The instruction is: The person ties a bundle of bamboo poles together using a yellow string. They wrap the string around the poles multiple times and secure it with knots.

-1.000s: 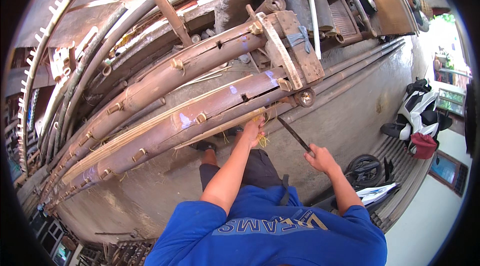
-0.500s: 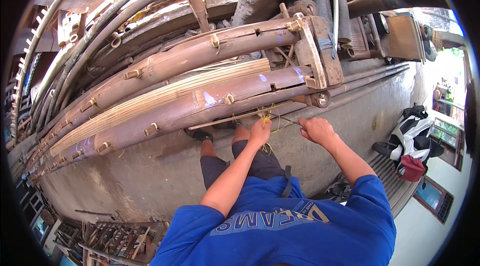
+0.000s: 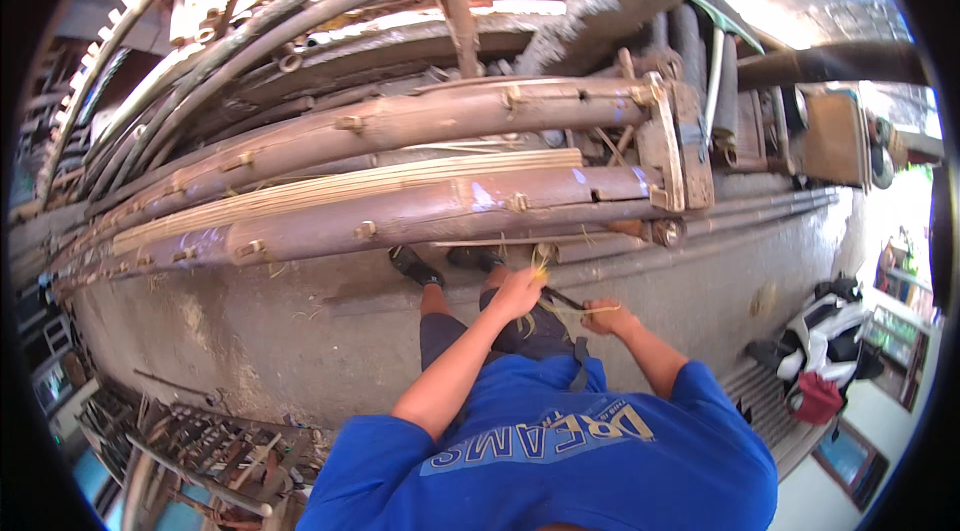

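My left hand point(image 3: 518, 293) is closed around a small bunch of yellow string point(image 3: 541, 268), whose loose ends stick out past the fingers and hang over my lap. My right hand point(image 3: 608, 317) is closed on a dark, narrow blade-like tool point(image 3: 567, 301) that points left toward the bunch. A pale strand runs between the two hands, close to the tool. Beyond both hands lies a thick brown bamboo pole point(image 3: 420, 218) with short wooden pegs through it. Long split-bamboo strips point(image 3: 350, 179) are stacked behind that pole.
A second pegged bamboo pole point(image 3: 400, 126) runs parallel, joined to the first by a wooden end block point(image 3: 690, 146). A concrete post point(image 3: 610, 6) rises behind. Scrap wood point(image 3: 220, 461) is heaped at lower left. A white motorbike point(image 3: 820, 336) stands at right.
Both hands have come closer to my body, and the right has moved down and left toward the left hand. The dark tool shows more plainly now. The view has shifted slightly.
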`<state>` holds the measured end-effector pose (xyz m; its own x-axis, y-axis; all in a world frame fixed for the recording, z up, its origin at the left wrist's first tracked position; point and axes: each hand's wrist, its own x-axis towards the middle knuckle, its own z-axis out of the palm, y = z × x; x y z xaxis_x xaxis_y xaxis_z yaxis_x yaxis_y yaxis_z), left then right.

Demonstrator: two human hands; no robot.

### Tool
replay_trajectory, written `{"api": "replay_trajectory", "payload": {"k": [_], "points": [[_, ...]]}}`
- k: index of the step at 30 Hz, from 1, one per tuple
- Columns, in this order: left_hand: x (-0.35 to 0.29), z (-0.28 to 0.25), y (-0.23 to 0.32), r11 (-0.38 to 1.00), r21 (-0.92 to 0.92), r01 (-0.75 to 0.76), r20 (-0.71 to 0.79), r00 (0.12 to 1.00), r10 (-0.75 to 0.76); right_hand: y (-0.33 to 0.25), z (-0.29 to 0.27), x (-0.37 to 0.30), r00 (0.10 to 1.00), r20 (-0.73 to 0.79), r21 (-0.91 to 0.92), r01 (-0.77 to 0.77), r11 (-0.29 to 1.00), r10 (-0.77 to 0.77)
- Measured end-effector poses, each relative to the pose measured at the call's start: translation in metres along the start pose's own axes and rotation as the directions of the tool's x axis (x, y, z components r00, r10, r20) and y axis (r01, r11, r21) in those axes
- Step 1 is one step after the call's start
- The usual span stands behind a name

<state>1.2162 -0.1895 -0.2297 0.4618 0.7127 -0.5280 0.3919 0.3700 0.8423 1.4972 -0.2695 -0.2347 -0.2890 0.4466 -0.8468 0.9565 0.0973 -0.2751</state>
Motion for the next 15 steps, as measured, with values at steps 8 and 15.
{"api": "replay_trajectory", "payload": {"k": [8, 15], "points": [[-0.152, -0.132, -0.138, 0.939, -0.136, 0.315, -0.596, 0.731, -0.332, -0.044, -0.022, 0.021, 0.983, 0.169, 0.271, -0.117, 0.956, 0.072], [-0.266, -0.193, -0.165, 0.868, -0.43, 0.248, -0.784, 0.373, -0.496, -0.065, -0.05, 0.098, 0.994, 0.074, 0.056, -0.083, 0.995, 0.079]]}}
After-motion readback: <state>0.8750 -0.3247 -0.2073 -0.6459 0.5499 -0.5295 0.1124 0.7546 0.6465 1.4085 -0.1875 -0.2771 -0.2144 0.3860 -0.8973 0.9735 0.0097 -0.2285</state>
